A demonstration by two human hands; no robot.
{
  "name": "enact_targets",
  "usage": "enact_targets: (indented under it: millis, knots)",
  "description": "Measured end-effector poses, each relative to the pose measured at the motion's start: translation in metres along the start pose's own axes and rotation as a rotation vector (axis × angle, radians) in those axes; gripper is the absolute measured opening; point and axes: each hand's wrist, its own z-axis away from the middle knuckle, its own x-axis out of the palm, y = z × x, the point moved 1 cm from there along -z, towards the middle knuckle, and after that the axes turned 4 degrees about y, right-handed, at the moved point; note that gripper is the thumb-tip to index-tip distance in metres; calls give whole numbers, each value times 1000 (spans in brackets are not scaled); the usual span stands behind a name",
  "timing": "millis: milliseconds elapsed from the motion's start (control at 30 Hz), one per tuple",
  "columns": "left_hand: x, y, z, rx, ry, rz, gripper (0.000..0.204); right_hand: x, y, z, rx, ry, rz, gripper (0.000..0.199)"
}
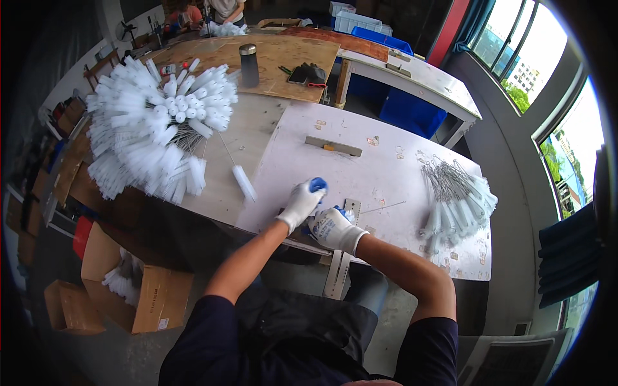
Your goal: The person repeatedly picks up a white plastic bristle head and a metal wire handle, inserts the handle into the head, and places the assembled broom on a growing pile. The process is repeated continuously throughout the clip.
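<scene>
A: Head view: what crowds the bench [386,174] round the hands?

B: To the left, a big heap of white brushes [151,125], bristle heads fanned outward, wire stems tangled in the middle. One loose brush [243,182] lies just off its edge. To the right, well apart, a smaller bundle [457,202] of the same brushes, wire ends pointing up and away. A flat metal bar [333,146] lies farther back on the white top.

A: And the hands themselves?

B: Both in white knit gloves with blue coated palms. The left hand [301,202] is clenched, blue fingertips curled over; what it grasps is hidden. The right hand [333,228] lies just beside it, touching, curled over a perforated metal strip [351,209] at the near edge. Its grip I cannot tell. A thin wire [384,206] runs from the strip toward the right.

A: Anything standing in the way?

B: Nothing between the hands and either pile. Farther back a steel flask [248,65] stands upright on a plywood board [270,61], with dark gloves [308,74] near it.

A: Surfaces?

B: The white top is scuffed, with bits of tape stuck on. Bristles look soft and fuzzy, the stems thin and stiff. Open cardboard boxes [138,289] sit on the floor at left.
</scene>
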Motion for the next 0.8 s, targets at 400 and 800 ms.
enact_targets:
  millis: [400,800]
  knots:
    - [-15,-49,166,-434,-309,613,27,-21,-42,2,635,-111,-325,34]
    - [44,-85,190,-450,-154,1065,23,0,-51,-7,853,-56,-390,44]
